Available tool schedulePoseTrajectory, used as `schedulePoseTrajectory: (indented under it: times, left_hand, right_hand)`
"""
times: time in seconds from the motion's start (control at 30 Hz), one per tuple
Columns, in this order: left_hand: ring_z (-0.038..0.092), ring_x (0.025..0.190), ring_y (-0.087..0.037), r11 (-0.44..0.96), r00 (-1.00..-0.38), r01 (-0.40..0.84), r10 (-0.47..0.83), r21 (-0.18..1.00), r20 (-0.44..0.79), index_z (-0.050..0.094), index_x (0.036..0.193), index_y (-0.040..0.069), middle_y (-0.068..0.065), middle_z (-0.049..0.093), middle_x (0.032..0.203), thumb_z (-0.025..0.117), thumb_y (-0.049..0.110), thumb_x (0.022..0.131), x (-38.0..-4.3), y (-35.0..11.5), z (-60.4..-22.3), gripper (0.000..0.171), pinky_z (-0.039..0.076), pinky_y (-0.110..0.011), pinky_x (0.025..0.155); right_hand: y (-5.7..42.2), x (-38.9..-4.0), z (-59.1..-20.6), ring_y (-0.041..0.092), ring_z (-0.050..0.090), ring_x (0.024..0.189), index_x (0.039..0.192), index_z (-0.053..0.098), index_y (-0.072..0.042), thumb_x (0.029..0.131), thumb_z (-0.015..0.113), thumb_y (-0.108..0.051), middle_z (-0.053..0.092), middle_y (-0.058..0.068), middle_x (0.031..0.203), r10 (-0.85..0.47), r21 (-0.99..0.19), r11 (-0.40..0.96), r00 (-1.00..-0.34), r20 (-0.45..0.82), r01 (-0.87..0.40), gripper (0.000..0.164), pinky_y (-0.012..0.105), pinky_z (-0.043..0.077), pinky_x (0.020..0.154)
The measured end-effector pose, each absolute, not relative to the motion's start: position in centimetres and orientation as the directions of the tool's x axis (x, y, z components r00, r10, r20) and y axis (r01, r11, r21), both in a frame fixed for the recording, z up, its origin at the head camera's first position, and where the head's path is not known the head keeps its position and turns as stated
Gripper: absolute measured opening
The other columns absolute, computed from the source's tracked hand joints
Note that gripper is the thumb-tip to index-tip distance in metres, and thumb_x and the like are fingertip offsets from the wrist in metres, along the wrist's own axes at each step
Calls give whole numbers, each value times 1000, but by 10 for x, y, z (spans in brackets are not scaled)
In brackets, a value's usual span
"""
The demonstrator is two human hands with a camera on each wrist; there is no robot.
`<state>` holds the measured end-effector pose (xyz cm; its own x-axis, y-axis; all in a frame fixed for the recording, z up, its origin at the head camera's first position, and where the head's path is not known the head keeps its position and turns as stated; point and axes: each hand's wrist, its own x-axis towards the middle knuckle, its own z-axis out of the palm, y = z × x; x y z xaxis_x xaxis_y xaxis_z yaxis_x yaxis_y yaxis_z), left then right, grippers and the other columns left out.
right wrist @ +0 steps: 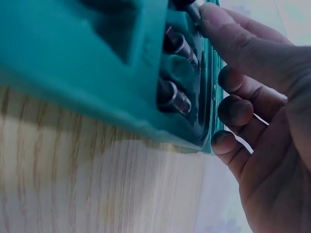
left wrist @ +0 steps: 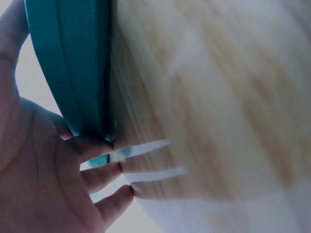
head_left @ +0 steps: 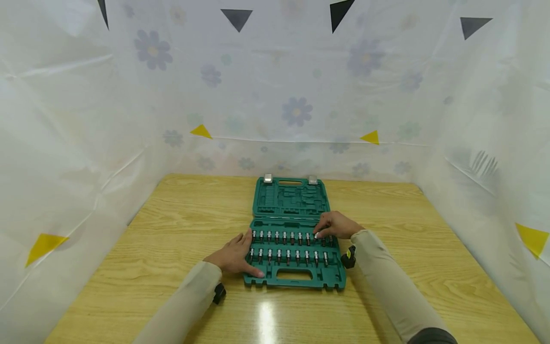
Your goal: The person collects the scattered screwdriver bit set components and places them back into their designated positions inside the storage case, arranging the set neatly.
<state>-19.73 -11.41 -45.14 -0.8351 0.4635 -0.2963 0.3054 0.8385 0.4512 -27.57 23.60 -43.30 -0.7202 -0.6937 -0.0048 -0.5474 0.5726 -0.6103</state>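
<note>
A green tool case (head_left: 328, 276) lies opened flat on the table, its lid (head_left: 290, 214) folded back to the far side. Two rows of silver-and-dark bit sockets sit in its base. My left hand (head_left: 232, 253) rests against the case's left side, thumb over the front corner; in the left wrist view its fingertips touch the tabletop beside the green wall. At the right end of the far row, my right hand (head_left: 337, 224) pinches a bit socket (right wrist: 196, 13) between thumb and index finger. Two more bit sockets (right wrist: 181, 101) show near it in the right wrist view.
The wooden table (head_left: 193, 210) extends around the case. White flower-patterned sheeting (head_left: 296, 86) encloses its back and sides. Two metal latches (head_left: 268, 178) stand at the lid's far edge, and an oblong handle opening runs through the base's front.
</note>
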Motion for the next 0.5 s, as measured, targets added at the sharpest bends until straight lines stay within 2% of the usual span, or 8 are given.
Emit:
schedulePoseTrajectory:
  times: [0.23,0.5]
  left_hand:
    - [8,146,-36,837,-836,298,461,458,-299,0,155,3,-15,4,161,71,68,72,-197,-114,-451,127,16,-51,115]
    - [8,146,-36,836,-842,294,456,463,-289,-1,155,3,-14,6,161,72,68,70,-197,-115,-452,129,18,-53,114]
  right_hand:
    - [233,-277,-432,11,51,73,101,76,-2,90,67,-8,59,1,85,-706,-607,571,-708,-18,-554,16,27,46,63]
    - [230,-281,-429,11,59,78,97,77,-6,89,69,-11,66,1,90,-688,-626,593,-723,-67,-506,13,27,52,66]
